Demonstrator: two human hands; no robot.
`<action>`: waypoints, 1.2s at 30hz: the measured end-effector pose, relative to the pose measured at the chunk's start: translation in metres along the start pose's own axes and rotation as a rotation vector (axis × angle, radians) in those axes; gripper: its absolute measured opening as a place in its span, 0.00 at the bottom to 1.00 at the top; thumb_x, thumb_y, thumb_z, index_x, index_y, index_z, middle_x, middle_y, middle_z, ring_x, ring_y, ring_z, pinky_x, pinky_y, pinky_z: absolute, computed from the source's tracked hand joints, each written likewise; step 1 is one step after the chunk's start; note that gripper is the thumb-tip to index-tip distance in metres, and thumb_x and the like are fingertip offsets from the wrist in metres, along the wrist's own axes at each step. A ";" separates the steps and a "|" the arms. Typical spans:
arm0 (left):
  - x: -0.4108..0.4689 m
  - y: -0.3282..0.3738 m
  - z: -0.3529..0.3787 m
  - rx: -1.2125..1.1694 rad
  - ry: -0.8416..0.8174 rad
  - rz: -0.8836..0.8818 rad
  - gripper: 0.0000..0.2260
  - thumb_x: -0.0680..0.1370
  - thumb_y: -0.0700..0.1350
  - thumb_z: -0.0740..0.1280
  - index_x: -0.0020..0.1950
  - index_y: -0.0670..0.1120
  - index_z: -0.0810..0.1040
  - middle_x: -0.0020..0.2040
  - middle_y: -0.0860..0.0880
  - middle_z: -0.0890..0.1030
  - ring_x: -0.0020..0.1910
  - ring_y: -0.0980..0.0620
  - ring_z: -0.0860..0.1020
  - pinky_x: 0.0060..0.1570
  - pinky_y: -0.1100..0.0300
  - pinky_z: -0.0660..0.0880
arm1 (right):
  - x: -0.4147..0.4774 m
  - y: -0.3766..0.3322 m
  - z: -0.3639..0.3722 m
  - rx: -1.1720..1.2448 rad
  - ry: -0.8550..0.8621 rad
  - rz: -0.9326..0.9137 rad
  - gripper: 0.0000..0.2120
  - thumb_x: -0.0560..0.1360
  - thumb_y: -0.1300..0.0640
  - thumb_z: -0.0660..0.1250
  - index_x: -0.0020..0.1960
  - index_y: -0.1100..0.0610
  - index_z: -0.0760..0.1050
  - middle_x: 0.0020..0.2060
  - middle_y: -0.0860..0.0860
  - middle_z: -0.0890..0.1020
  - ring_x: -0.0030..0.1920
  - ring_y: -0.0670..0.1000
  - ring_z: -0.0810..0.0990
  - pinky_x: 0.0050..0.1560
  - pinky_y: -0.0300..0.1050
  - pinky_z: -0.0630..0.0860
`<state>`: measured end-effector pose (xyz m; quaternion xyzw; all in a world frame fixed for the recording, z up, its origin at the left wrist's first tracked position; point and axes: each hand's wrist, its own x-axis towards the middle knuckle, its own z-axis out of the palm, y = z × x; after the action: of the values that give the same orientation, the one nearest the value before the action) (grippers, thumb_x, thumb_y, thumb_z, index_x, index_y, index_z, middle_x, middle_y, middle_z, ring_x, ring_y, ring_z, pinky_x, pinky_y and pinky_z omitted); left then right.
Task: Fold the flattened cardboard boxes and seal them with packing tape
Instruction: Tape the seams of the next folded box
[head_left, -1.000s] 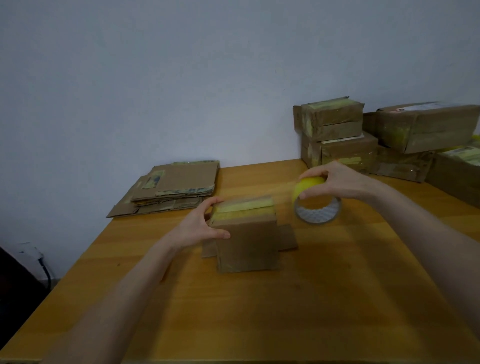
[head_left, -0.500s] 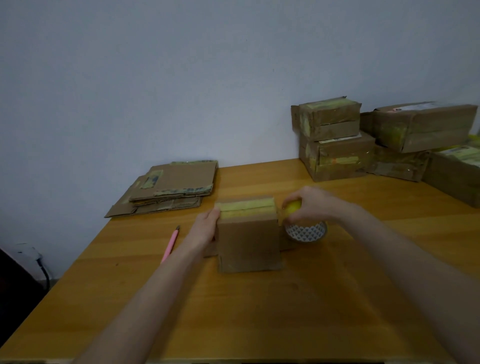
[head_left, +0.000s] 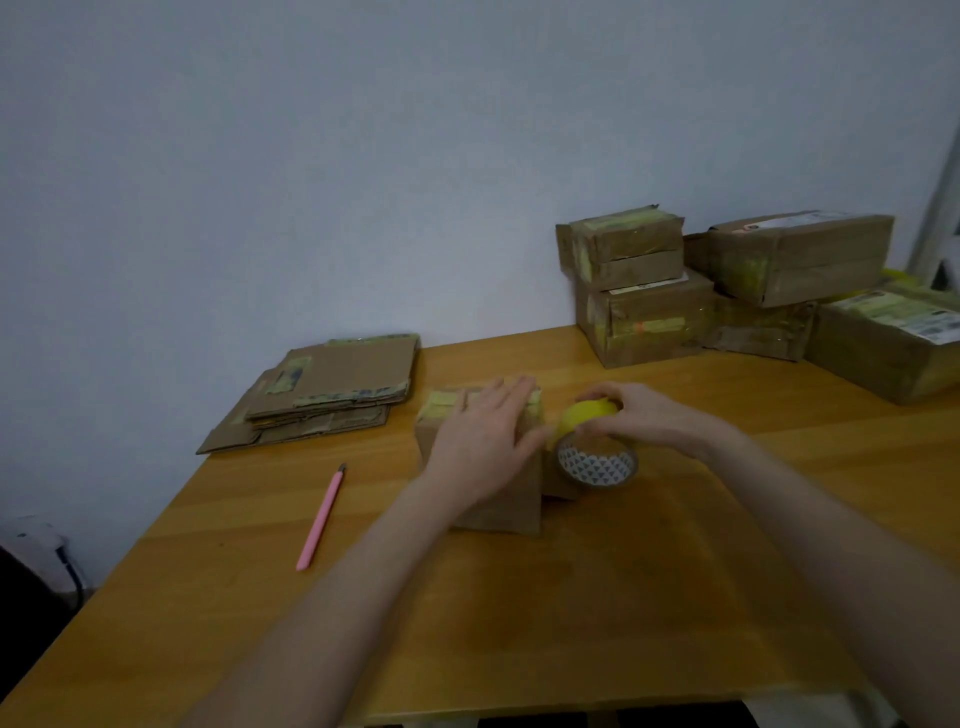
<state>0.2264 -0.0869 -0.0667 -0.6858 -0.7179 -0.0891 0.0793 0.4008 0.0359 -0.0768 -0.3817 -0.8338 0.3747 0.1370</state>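
A small folded cardboard box (head_left: 498, 512) stands in the middle of the wooden table (head_left: 597, 613), with yellow tape across its top. My left hand (head_left: 485, 441) lies flat over that top with straight fingers, pressing on it. Right beside the box, my right hand (head_left: 641, 415) grips a roll of yellow packing tape (head_left: 592, 441) from above. The roll touches the box's right side. A stack of flattened cardboard boxes (head_left: 322, 389) lies at the back left of the table.
A pink pen-shaped cutter (head_left: 321, 517) lies left of the box. Several taped boxes (head_left: 639, 288) are piled at the back right against the wall. The table's left edge drops off near a dark object and a cable at the floor.
My right hand brought the tape roll down and left against the box's right side. My left hand moved from the box's left side onto its top. The pink cutter came into view.
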 end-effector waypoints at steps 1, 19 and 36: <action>0.001 0.009 0.004 0.037 -0.034 0.010 0.28 0.81 0.61 0.49 0.78 0.51 0.50 0.78 0.53 0.54 0.77 0.52 0.52 0.75 0.47 0.49 | -0.001 0.003 0.000 0.013 0.002 0.000 0.29 0.70 0.47 0.73 0.67 0.52 0.69 0.60 0.50 0.74 0.57 0.50 0.75 0.53 0.43 0.76; -0.004 -0.011 0.022 0.101 0.013 0.042 0.25 0.82 0.57 0.52 0.78 0.52 0.54 0.78 0.52 0.56 0.77 0.52 0.54 0.75 0.49 0.53 | -0.016 0.021 -0.007 -0.084 0.158 -0.027 0.32 0.67 0.46 0.75 0.67 0.56 0.72 0.59 0.52 0.77 0.55 0.50 0.75 0.52 0.44 0.76; -0.094 -0.152 0.039 0.035 -0.163 -0.880 0.10 0.80 0.47 0.61 0.56 0.43 0.75 0.47 0.46 0.77 0.42 0.51 0.78 0.44 0.57 0.80 | -0.013 0.001 0.010 -0.068 0.216 0.029 0.32 0.67 0.43 0.75 0.64 0.58 0.73 0.57 0.54 0.78 0.55 0.53 0.77 0.50 0.44 0.75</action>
<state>0.0790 -0.1754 -0.1293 -0.3184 -0.9467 -0.0481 -0.0114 0.4054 0.0216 -0.0835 -0.4361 -0.8208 0.3050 0.2078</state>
